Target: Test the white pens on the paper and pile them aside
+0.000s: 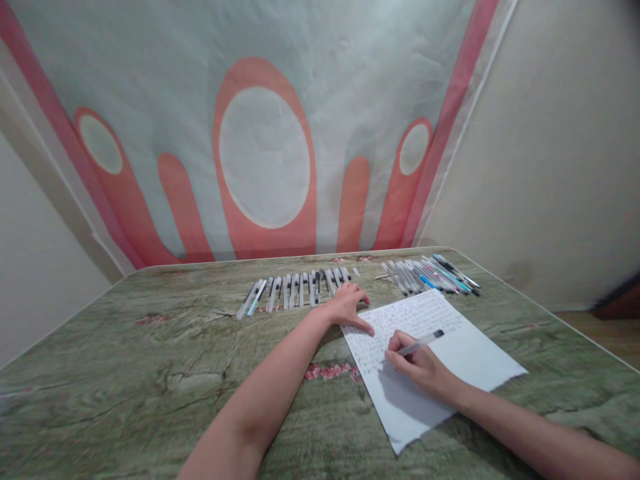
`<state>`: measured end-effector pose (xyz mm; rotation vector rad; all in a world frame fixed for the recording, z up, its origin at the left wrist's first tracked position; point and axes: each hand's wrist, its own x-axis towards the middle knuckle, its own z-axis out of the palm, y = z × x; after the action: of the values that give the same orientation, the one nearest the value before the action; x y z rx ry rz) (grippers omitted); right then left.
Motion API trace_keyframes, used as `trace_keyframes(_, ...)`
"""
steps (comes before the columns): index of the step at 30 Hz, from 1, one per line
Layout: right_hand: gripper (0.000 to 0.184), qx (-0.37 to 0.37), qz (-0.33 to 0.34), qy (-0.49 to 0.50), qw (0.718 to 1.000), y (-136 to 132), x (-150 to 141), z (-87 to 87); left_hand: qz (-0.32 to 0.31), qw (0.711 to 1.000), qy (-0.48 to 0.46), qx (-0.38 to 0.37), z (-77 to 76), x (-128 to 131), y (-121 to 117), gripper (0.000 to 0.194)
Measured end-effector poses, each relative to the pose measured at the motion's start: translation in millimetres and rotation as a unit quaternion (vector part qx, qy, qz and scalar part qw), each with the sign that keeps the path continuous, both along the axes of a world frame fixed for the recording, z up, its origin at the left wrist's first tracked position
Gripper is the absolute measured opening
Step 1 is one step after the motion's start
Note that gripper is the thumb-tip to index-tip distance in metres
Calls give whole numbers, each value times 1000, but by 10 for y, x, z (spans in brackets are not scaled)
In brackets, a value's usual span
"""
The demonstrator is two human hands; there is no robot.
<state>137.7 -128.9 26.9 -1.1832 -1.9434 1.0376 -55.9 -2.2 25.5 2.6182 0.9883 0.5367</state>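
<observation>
Sheet (480,360) on worktop (175,413), upper part written on; writing in hand. Right hand (417,367) over it, fingers closed round pen (420,343). Left hand (347,307) at sheet's left edge, fingers spread, empty. Next line calls for a steady sheet.

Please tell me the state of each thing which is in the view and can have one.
Right hand: closed around the pen, over the paper.
Held pen: tilted, dark end up.
Left hand: open, fingers bent, at the paper's left edge.
Paper: partly written, nearer part blank, lying askew.
Left pens: in a row.
Right pens: bunched close together.
Wall sheet: hanging, slightly wrinkled.
</observation>
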Motion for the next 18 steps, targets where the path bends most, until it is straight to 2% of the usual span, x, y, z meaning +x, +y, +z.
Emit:
trace_keyframes(12, 12, 57, 11, -46, 997, -17, -43, -55, 3, 1000, 13, -5, 52, 13, -19, 72)
trace_keyframes(18, 12, 50, 21, -54, 997, -5, -28, -70, 1, 1000, 17, 4, 39, 10, -11, 72)
